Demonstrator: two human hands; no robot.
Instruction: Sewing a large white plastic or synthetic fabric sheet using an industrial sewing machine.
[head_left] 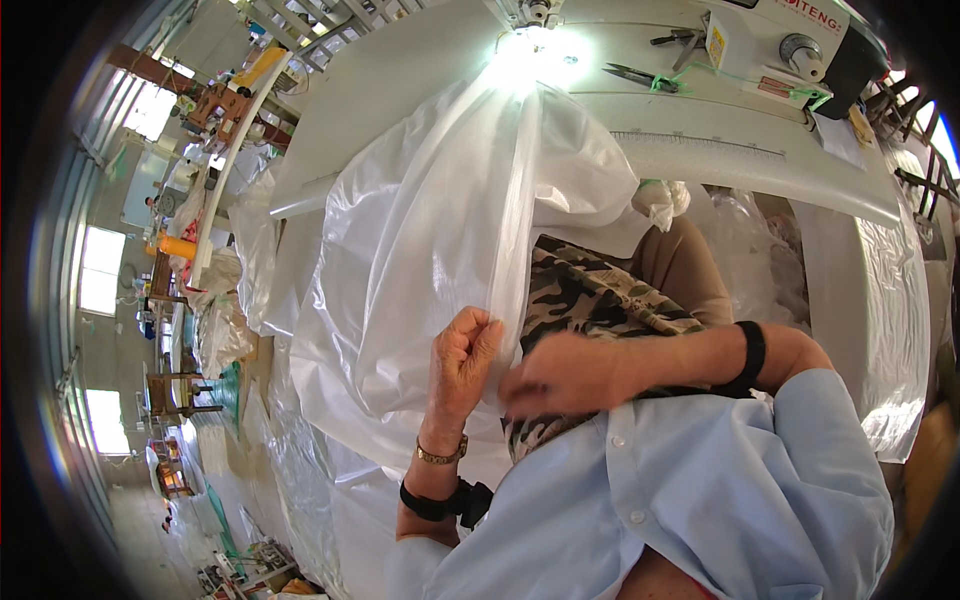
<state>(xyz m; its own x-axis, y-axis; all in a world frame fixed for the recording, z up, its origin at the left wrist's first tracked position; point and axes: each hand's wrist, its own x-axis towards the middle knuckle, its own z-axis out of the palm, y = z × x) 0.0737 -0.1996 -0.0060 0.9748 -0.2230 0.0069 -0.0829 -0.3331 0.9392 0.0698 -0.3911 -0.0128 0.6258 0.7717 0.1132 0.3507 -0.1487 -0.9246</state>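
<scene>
A large translucent white plastic sheet (400, 250) hangs from the sewing machine's brightly lit needle area (530, 58) down toward my lap. Its folded edge forms a long strip (513, 220) that runs straight to my hands. With thumb and fingers closed, my left hand (465, 350) pinches this edge. Close beside it, over the camouflage cloth on my lap, is my right hand (560, 375), smeared by motion. Whether it grips any of the sheet cannot be made out. Glare hides where the sheet meets the needle.
On the pale machine table (400, 120) lie dark thread snips (640, 78) and another small dark tool (680, 42), right of the lamp. A ruler scale (700, 143) follows the table's near edge. More plastic sheeting (895, 330) hangs at the right; cluttered workbenches stand far left.
</scene>
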